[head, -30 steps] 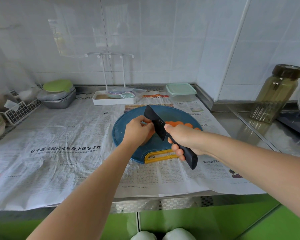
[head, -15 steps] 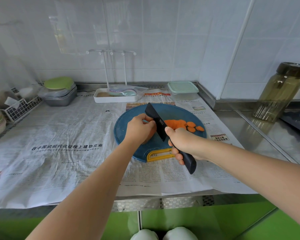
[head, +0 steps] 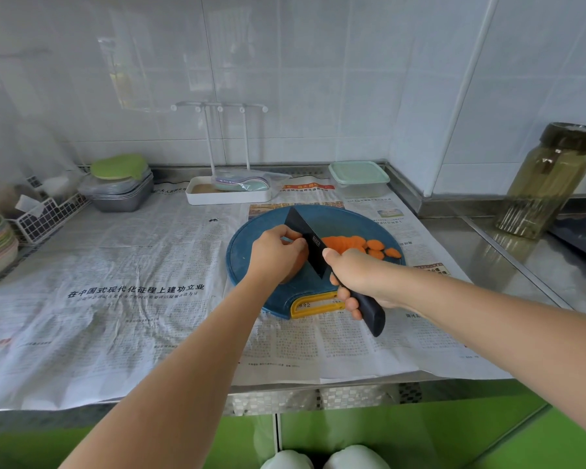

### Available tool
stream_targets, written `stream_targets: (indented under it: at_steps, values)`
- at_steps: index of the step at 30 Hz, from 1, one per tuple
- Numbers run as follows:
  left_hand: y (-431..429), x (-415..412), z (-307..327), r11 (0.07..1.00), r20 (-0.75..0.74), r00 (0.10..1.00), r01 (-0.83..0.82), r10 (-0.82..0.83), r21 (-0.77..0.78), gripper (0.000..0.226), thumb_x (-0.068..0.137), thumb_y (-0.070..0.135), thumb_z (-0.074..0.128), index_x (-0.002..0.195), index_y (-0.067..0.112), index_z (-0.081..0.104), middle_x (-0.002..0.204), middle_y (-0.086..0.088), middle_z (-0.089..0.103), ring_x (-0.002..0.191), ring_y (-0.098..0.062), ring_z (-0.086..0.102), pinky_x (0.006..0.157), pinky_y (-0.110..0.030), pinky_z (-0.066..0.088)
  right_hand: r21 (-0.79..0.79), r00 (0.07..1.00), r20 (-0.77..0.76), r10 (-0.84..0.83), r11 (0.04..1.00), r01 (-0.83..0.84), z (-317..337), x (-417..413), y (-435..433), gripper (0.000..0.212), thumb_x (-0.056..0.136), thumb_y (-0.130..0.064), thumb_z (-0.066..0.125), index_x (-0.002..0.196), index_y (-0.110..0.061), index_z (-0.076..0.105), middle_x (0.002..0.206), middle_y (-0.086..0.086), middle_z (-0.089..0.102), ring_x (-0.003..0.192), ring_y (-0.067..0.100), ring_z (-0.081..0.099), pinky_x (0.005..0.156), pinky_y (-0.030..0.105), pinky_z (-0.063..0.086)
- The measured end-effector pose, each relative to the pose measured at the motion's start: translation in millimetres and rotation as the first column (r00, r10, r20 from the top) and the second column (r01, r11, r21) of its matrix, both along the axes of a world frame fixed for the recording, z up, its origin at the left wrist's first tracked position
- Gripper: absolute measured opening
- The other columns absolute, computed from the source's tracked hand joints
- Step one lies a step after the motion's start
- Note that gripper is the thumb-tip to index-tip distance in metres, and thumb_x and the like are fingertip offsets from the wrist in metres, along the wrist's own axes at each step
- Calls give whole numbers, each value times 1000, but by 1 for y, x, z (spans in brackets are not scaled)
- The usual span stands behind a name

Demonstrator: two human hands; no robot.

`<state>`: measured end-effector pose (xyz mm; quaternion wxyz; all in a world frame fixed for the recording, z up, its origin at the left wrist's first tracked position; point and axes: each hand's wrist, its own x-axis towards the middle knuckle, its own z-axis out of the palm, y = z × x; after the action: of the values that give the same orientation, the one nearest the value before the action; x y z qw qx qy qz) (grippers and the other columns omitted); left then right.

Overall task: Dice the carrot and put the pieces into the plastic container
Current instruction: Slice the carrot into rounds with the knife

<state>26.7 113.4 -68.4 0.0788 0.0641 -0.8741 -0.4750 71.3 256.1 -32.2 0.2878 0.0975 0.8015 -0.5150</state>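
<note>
**Visitor:** Why is the whole worktop (head: 508,255) under newspaper (head: 115,299)?

**Me:** I take it to be there to catch juice and stray bits. It covers most of the steel. The round blue cutting board (head: 349,221) sits on it straight in front of me, its yellow handle towards me.

**Visitor:** And the plastic container (head: 359,179)?

**Me:** It's at the back by the wall, just beyond the board, with its pale green lid on. That's an easy reach, but with the lid on I judge no pieces have gone in. The lid has to come off first.

**Visitor:** Where is the carrot (head: 300,262)?

**Me:** On the board. The uncut part is mostly hidden under my left hand (head: 274,253). The carrot slices (head: 352,243) lie in an overlapping row on the other side of the knife (head: 310,243), to my right. They're rounds, not dice, so I reckon the cutting is only partway done.

**Visitor:** How are your hands set?

**Me:** My left fingers (head: 293,235) curl down over the carrot and pin it. The knuckles are up against the flat of the black blade, so the edge has a guide and my fingertips are tucked out of its way. My right hand (head: 356,272) wraps the black handle, with the fingers (head: 351,302) closed round it from below. The blade points away from me and leftward, edge down. Whether it touches the board I cannot tell. Both forearms reach in from the near edge and meet over the board.
</note>
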Motion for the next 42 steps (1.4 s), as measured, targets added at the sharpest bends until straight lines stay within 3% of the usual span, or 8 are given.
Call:
stream_targets:
  at_steps: [10,16,18,25,32,36,42]
  values:
    - [-1,-2,0,1000,18,1000,-16,15,25,6,92,29,58,92,24,61,93,3,56,87,-14,49,73,-27,40,124,998,-49,30,992,-24,-10,1,-9,58,99,-57,25,74,-8,44,54,7,41,42,18,36,40,24,38]
    - [2,-1,-2,999,0,1000,-15,15,34,2,90,27,60,90,25,61,86,5,58,78,-9,51,61,-20,39,38,1000,-15,9,999,-8,-13,-2,-5,50,100,-55,29,81,-10,42,41,2,41,28,13,36,34,16,36]
    - [0,-2,-1,998,14,1000,-25,25,61,4,89,28,61,90,25,63,88,6,58,80,-11,51,67,-22,40,54,1000,-26,9,999,-7,-13,-1,-7,51,100,-55,29,81,-10,42,46,3,41,30,13,36,35,17,36]
    - [0,0,-2,997,19,999,-37,36,73,5,89,28,61,91,24,64,86,7,57,77,-10,51,68,-24,40,62,999,-32,-5,998,7,-11,3,-10,50,100,-54,29,84,-9,45,56,5,43,42,16,38,39,21,38]
    - [1,8,1,986,6,994,-111,112,121,11,89,30,61,95,23,67,91,6,61,69,-3,50,54,-18,38,-59,996,-16,-89,994,88,-6,3,11,47,100,-50,36,77,-10,47,52,3,43,37,15,37,39,20,34]
    - [5,11,1,987,0,994,-104,105,125,11,93,30,57,99,23,63,87,11,56,69,0,46,57,-17,37,-65,992,-59,-114,992,110,3,5,31,47,101,-48,38,80,-8,50,50,4,46,35,15,39,37,20,36]
    - [5,10,-1,986,17,994,-113,112,124,17,95,31,54,104,20,63,89,9,55,71,-4,45,70,-26,41,-53,987,-148,-62,997,55,16,10,38,45,98,-49,41,82,-8,52,53,6,47,37,17,41,40,24,38]
